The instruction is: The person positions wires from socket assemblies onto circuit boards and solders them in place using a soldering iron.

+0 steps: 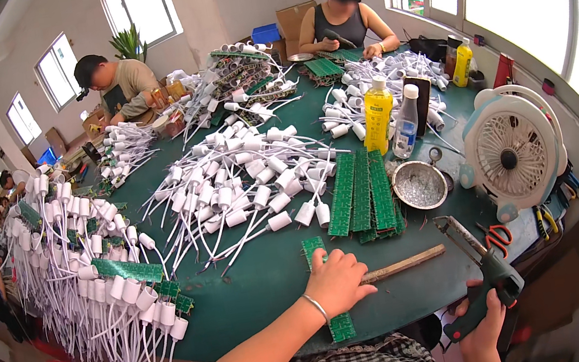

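Note:
My left hand (335, 279) rests palm down across a narrow green circuit board strip (342, 327), thumb spread away from the fingers. Beside the thumb lies a wooden stick (406, 263), its left end hidden under this hand. At the lower right my right hand (480, 317) is wrapped round the grip of a dark green soldering gun (500, 275). Its long metal front points up and left, above the table and apart from the board. Ahead of my left hand lie several green circuit board strips (359, 193) side by side.
White capped parts with wire leads (250, 168) heap up mid-table; more hang over the left edge (110, 283). On the right are a metal bowl (420, 185), a fan (509, 148), scissors (496, 238), a yellow bottle (377, 115) and a clear bottle (406, 122). Two people work across the table.

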`<state>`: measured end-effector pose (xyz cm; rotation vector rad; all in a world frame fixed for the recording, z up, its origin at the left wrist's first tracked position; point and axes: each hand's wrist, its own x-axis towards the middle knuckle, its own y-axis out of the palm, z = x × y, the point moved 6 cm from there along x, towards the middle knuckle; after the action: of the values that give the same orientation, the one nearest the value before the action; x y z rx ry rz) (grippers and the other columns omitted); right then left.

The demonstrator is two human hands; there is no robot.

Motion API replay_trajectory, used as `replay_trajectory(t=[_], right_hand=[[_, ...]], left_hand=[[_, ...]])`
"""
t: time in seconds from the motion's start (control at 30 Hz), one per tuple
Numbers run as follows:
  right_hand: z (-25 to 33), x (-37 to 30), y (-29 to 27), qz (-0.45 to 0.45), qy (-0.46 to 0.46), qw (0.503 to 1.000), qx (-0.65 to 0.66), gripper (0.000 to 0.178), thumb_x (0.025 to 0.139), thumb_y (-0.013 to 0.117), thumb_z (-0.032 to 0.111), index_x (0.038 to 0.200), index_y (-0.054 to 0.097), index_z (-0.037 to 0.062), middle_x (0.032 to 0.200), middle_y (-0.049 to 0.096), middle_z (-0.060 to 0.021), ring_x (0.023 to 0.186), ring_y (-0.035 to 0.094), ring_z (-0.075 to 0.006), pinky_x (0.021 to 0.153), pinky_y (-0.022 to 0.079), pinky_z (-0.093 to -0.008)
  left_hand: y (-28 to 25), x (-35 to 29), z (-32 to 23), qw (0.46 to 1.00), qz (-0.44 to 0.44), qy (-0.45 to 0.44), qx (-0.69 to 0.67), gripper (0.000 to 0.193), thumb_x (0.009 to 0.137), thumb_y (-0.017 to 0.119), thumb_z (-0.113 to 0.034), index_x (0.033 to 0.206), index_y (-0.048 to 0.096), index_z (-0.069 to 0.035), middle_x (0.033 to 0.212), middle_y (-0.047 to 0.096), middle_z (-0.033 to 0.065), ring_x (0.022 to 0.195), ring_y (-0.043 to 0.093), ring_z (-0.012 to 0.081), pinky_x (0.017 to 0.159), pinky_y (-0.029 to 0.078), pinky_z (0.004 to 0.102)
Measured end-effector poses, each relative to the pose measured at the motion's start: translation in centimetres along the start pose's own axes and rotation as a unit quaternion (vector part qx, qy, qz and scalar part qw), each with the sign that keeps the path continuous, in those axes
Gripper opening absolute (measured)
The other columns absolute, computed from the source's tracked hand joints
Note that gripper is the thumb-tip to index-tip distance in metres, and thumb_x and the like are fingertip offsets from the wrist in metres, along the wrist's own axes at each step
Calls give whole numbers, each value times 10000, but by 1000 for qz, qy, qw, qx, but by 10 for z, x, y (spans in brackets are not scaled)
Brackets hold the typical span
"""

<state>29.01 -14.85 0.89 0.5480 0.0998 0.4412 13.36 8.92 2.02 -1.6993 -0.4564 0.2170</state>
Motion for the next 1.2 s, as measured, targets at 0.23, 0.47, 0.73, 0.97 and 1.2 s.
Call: replay_trajectory(t=[0.23, 0.47, 0.73, 0.97, 1.2], right_hand=[[8, -13, 31, 14, -1, 999, -39, 356, 951, 508, 285, 1169, 493, 4, 1015, 598, -133, 540, 561, -182, 460, 468, -323], [3, -4, 24, -3, 70, 996, -50, 358, 955, 539, 219, 1231, 550, -10, 1033, 652, -133, 693, 618, -209, 625, 517, -334], [2, -3, 59, 51, 20, 998, -4, 444, 906, 572, 258, 1256, 461, 8, 1023, 614, -169, 554, 580, -207, 467, 481, -309], [4, -18, 52, 69, 24, 997, 7, 408, 906, 563, 228, 1228, 478, -7, 1044, 615, -171, 607, 599, -229, 524, 501, -329], [7, -13, 40, 41, 29, 998, 21, 400, 917, 546, 190, 1258, 457, 2, 1057, 610, -177, 613, 607, -233, 506, 506, -338]], left_hand=[[-9, -3, -7, 995, -89, 15, 35, 215, 818, 710, -280, 988, 651, -163, 916, 552, -9, 963, 541, 180, 983, 309, 475], [-10, -36, 8, 997, -74, -2, 29, 211, 826, 707, -266, 1005, 651, -168, 926, 550, -14, 945, 531, 175, 954, 316, 453], [-8, -45, 24, 986, -145, -16, -85, 307, 833, 703, -301, 1087, 652, -135, 981, 616, 10, 966, 557, 194, 913, 347, 408], [-45, -60, 109, 936, -292, -109, -163, 325, 785, 717, -136, 1086, 615, -68, 984, 639, 93, 943, 581, 307, 858, 453, 400], [-37, -31, 142, 947, -279, -155, -27, 434, 740, 763, -166, 1133, 586, -114, 1141, 602, 64, 1066, 525, 289, 928, 393, 426]])
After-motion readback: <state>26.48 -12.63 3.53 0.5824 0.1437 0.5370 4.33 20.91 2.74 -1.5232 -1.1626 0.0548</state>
